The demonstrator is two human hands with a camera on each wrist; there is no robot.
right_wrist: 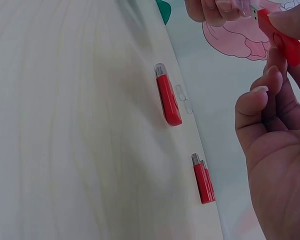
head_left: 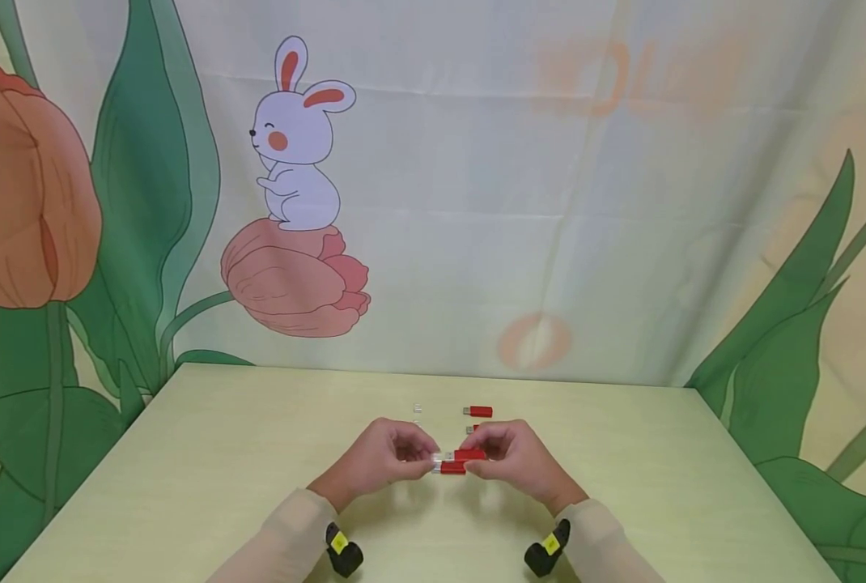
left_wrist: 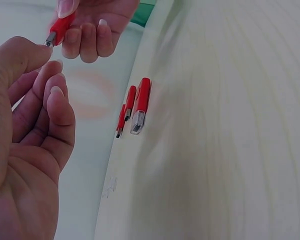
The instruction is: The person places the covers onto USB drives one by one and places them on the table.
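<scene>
In the left hand a clear cap is pinched, facing the red USB stick gripped in the right hand; capping seems the step, calling next for straight alignment and a push.

USB stick: smooth plastic, slightly glossy
Plug: shiny metal
Cap: clear, glossy plastic
Counter: smooth, matt, wood-grained
Backdrop: creased matt cloth
Sleeves: matt cloth
</scene>
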